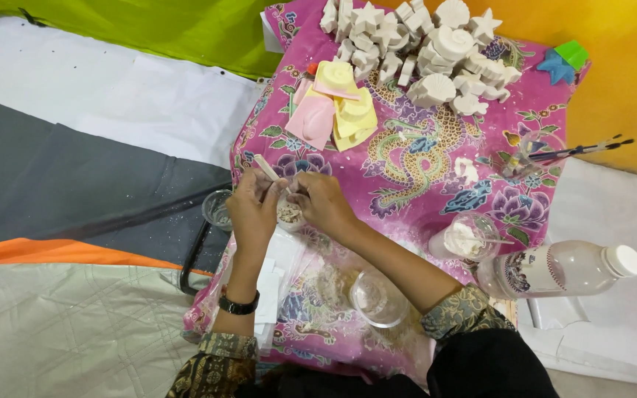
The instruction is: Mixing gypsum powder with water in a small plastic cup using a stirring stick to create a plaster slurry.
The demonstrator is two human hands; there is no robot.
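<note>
Both hands meet over one small thing: a little round cup of pale crumbly material [289, 214], which sits between them, touching both, at the near-left part of the table [407, 158] draped in a pink flowered cloth with a dragon print. The left hand [253, 208] wraps the cup's left side with curled fingers and also carries a thin white stick [267, 168], whose long axis runs up and away to the left from the fingertips, its lower end pointing down toward the cup. The right hand [324, 203] closes in from the right, fingertips pinched at the cup's rim; whether it grips the rim or something tiny there cannot be told. So the cup lies right at the fingertips of both hands, neither nearer than the other. Toward the body from the right hand stands an empty clear glass bowl [379, 298]; off to its right are a clear cup with white paste [466, 237] and a plastic bottle lying on its side [562, 269]. Beyond the hands lie pink and yellow soft moulds [333, 110], and farther still a heap of white plaster castings shaped as shells and stars [425, 51]. A small clear cup [217, 208] sits just left of the left hand.
</note>
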